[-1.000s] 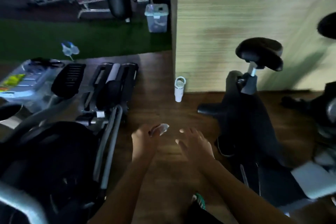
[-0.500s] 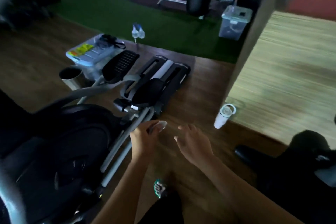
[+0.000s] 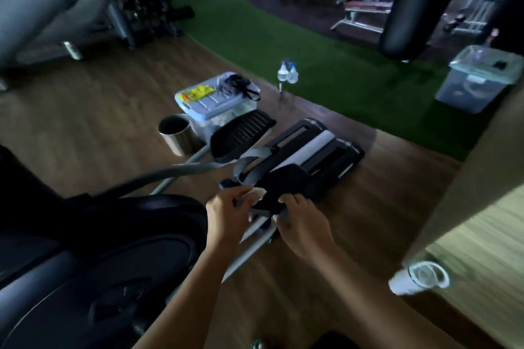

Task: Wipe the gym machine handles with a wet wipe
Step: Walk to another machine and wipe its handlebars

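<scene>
- Biggest thing here is the elliptical machine [image 3: 119, 249], a dark rounded housing filling the lower left, with grey rails running from it up and to the right across the wood floor [image 3: 85, 110].
- Its two black pedals come next: the near pedal [image 3: 286, 183] sits right behind the hands, the far pedal [image 3: 241, 129] is further back and left. No handles in view that I can make out, so they're probably up out of shot.
- Behind the pedals there's a plastic storage box [image 3: 209, 99] with a steel bin [image 3: 175, 134] just beside it, and two spray bottles [image 3: 287, 74] standing at the edge of the green turf.
- A white tumbler [image 3: 416, 279] lies well off to the right by the wooden partition.
- Right hand [image 3: 304, 228]: fingers curled, reaching in toward the left one. Can't tell if it's gripping anything.
- Left hand [image 3: 226, 214]: pinched shut on the wet wipe [image 3: 258, 195], a small pale scrap poking out toward the right hand. So the wipe lies just left of the right fingers, nearly touching, and my guess is it gets unfolded between both hands next.
</scene>
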